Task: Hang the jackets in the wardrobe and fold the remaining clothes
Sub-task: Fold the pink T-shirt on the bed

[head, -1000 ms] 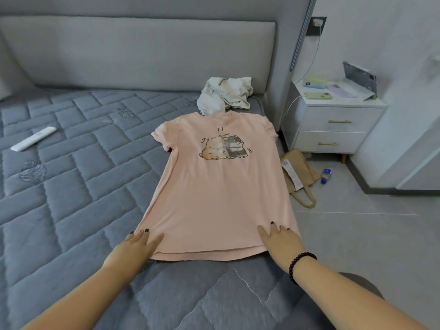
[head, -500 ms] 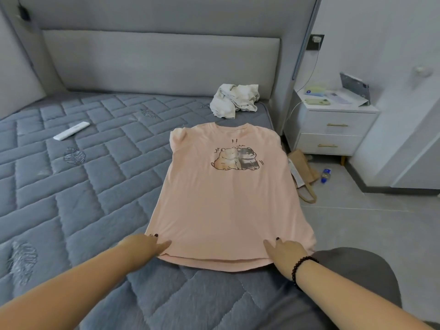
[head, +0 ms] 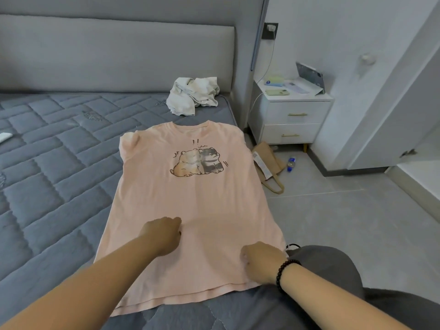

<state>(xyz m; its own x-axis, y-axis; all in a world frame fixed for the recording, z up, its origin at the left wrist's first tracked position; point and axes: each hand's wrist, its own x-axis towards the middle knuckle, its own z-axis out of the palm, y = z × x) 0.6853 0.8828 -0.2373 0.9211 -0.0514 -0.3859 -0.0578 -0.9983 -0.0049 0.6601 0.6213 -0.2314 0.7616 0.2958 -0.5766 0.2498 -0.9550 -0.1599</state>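
A pink T-shirt (head: 190, 198) with a print of two cartoon animals lies flat and face up on the grey quilted mattress (head: 59, 175), neck toward the headboard. My left hand (head: 162, 236) sits on the shirt's lower middle, fingers curled down into the cloth with the thumb beside them. My right hand (head: 260, 260), with a dark bead bracelet at the wrist, is on the lower right part near the side seam, its fingers also curled onto the fabric. A crumpled white garment (head: 192, 95) lies by the headboard.
A white nightstand (head: 292, 115) with phones and papers stands right of the bed. A brown paper bag (head: 269, 163) and a small bottle (head: 291, 164) lie on the tiled floor. A white remote (head: 3, 137) shows at the left edge. My grey-clad knee (head: 326, 265) is at the bed's corner.
Both hands left the hem corners and moved up onto the shirt's body, the left one toward the middle. Their fingers went from flat to curled. The view moved closer.
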